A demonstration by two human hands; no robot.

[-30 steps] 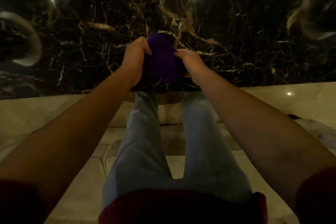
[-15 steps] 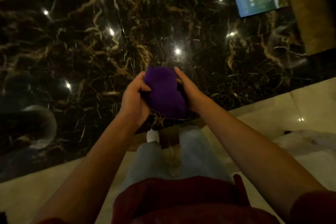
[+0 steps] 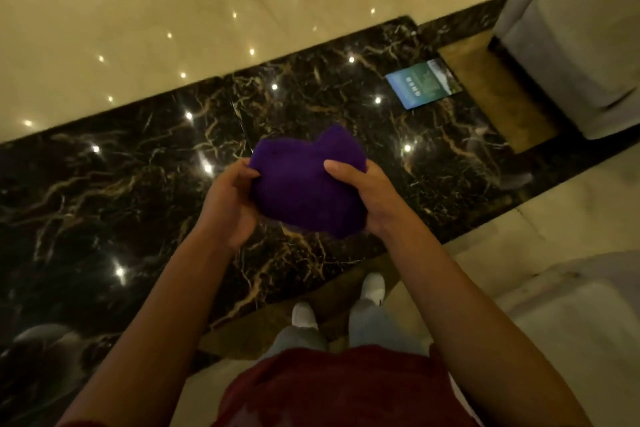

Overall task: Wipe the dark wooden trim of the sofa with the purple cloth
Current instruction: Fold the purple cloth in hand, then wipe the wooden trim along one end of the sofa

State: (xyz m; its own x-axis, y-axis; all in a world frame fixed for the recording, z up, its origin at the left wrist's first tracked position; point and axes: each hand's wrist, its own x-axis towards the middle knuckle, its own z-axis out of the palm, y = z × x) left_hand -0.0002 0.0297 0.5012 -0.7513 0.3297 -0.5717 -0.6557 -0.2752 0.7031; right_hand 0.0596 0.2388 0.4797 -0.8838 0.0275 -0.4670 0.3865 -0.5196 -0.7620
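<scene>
Purple cloth (image 3: 306, 189) bunched at chest height above the dark marble floor band (image 3: 138, 191), gripped on both sides: left hand (image 3: 227, 203) and right hand (image 3: 363, 194) clenched on it, likely folding a wiping pad. Grey sofa (image 3: 568, 55) well apart, far right; wooden trim not discernible.

1. Dim, warm yellowish light overall.
2. Small bright ceiling-lamp reflections dot the glossy dark marble floor band (image 3: 138, 201) & the cream floor (image 3: 138, 28).
3. Soft, slightly smeared detail; arms near bottom blur.
4. Wide-angle bend at edges, esp. grey sofa (image 3: 581, 45).
</scene>
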